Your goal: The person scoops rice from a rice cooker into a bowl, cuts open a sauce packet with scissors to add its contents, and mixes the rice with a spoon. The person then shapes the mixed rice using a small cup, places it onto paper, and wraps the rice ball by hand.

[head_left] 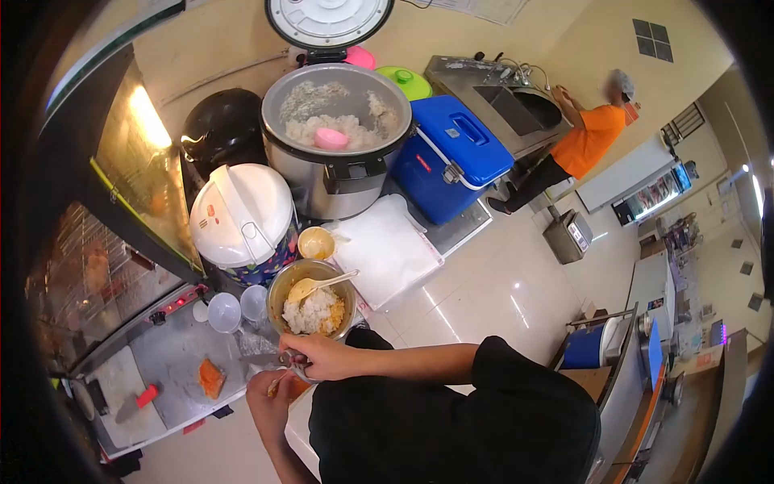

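My right hand [318, 357] is closed round a small grey metal object, perhaps a tool handle; its shape is mostly hidden. Fingers of my left hand [270, 395] pinch something small and pale just below it, too small to name. Something orange shows beside the two hands. Above them stands a metal bowl [349, 310] with white rice [310, 313], yellow-orange food and a cream ladle [305, 289]. An orange-brown food piece [211, 378] lies on the metal counter [173, 359] to the left.
Two clear cups [224, 313], a white-lidded pot [242, 214], an open rice cooker [334, 173], a blue cooler [451, 157] and white sheets [387, 250] surround the bowl. A lit glass cabinet [141, 161] is left. A person in orange [588, 141] stands at a sink [508, 109].
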Demonstrator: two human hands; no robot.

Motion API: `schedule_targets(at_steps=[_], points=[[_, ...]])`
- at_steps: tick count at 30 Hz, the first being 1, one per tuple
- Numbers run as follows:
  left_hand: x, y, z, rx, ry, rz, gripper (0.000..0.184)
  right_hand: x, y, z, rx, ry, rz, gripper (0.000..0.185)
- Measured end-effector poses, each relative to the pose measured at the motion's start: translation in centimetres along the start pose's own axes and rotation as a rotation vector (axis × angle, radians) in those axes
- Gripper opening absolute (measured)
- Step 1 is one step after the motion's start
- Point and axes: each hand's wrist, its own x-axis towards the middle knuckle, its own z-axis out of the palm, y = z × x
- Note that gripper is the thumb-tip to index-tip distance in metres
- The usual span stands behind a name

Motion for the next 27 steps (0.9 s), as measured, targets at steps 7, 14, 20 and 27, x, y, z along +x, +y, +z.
schedule_targets(at_steps=[7,14,20,27], points=[[1.4,-0.4,1.4,0.110,-0.128,-0.050,0.013,-0.1,1.1,-0.8,-0.066,0.026,-0.094,0.036],[1.6,-0.5,1.6,0.128,-0.121,0.052,0.012,0.7,0.8,-1.4,-0.148,-0.015,-0.116,0.038],[1.4,0.1,1.5,-0.017,-0.052,0.099,0.008,1.1,0.6,-1.8,-0.093,-0.026,-0.046,0.037],[2.4,-2.7,3.2,-0.121,0.029,0.033,0.017,1.4,3.3,-1.3,-0.094,0.134,-0.063,0.025]])
